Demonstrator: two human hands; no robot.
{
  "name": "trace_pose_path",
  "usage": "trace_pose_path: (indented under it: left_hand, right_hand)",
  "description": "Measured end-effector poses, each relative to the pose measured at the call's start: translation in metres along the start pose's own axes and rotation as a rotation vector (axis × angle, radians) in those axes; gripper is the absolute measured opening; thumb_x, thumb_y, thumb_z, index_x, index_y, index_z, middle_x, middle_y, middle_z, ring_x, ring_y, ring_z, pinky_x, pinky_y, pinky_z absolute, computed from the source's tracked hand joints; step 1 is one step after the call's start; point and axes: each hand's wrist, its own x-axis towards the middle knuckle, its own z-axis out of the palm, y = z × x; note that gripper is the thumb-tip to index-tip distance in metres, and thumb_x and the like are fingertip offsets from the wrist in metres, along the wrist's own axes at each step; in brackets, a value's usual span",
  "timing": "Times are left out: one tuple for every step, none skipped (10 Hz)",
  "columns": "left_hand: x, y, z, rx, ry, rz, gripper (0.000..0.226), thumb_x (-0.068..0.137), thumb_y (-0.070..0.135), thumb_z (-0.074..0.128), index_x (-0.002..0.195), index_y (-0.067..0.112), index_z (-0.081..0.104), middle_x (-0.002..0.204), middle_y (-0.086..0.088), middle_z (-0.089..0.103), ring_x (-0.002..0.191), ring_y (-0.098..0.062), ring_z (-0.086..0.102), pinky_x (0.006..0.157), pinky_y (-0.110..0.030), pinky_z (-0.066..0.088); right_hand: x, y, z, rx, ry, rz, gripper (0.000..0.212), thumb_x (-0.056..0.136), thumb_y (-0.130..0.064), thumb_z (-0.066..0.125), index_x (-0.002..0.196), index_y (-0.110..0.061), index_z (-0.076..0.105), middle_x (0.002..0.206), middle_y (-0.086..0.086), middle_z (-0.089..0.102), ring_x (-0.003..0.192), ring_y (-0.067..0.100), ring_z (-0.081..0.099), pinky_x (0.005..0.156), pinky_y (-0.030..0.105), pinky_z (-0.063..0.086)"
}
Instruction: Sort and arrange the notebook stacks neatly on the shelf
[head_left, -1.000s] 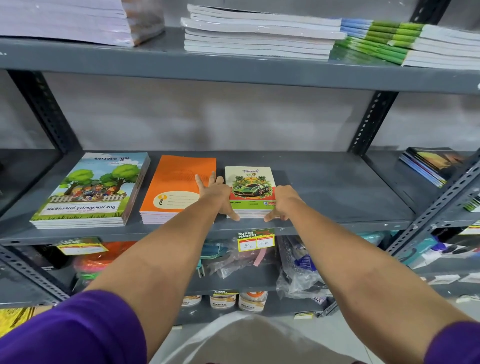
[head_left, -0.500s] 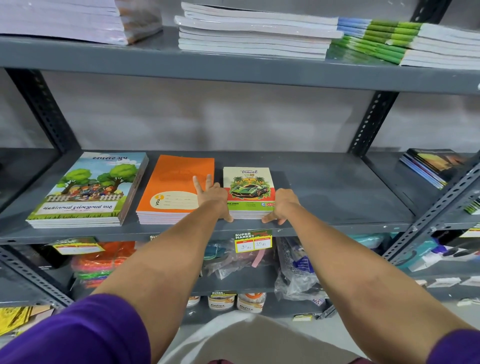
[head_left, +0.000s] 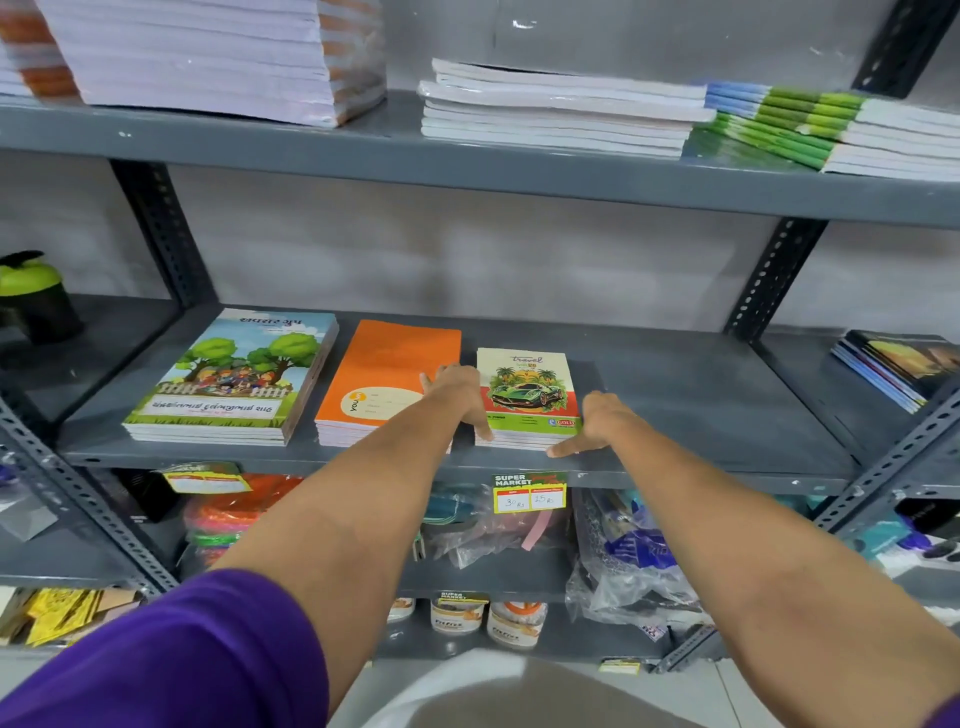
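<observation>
Three notebook stacks lie on the grey middle shelf (head_left: 701, 400): a tree-picture stack (head_left: 234, 379) at the left, an orange stack (head_left: 389, 364) in the middle, and a small green-car stack (head_left: 527, 384) to the right of it. My left hand (head_left: 460, 395) presses against the left side of the car stack, its fingers lying over the orange stack's right edge. My right hand (head_left: 597, 421) presses the car stack's right side, thumb along its front corner. Both hands squeeze the car stack between them.
The upper shelf (head_left: 467, 171) carries a tall white stack (head_left: 208, 57), a white stack (head_left: 556, 109) and a green-edged stack (head_left: 831, 130). Dark notebooks (head_left: 898, 364) lie on the shelf to the right. Bagged goods (head_left: 628, 561) and jars (head_left: 488, 618) fill the lower shelves. A price tag (head_left: 530, 493) hangs below.
The view has tilted slightly upward. My left hand's fingers, spread over the orange stack before, have drawn together. Both hands stay pressed against the car stack, which has barely moved.
</observation>
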Motion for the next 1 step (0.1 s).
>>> trace_pose_path:
  left_hand:
    - [-0.0021,-0.0028,-0.0067,-0.036,0.037,0.045,0.076,0.056,0.054,0.083,0.108,0.003,0.061,0.109,-0.007,0.062,0.112,-0.028,0.055,0.098,-0.042,0.044]
  right_hand:
    - [-0.0092,-0.0008,-0.0049,-0.039,0.074,0.065,0.108,0.045,-0.076,0.075,0.124,-0.010,0.041,0.121,0.006,0.055,0.112,0.026,0.055,0.087,0.040,0.049]
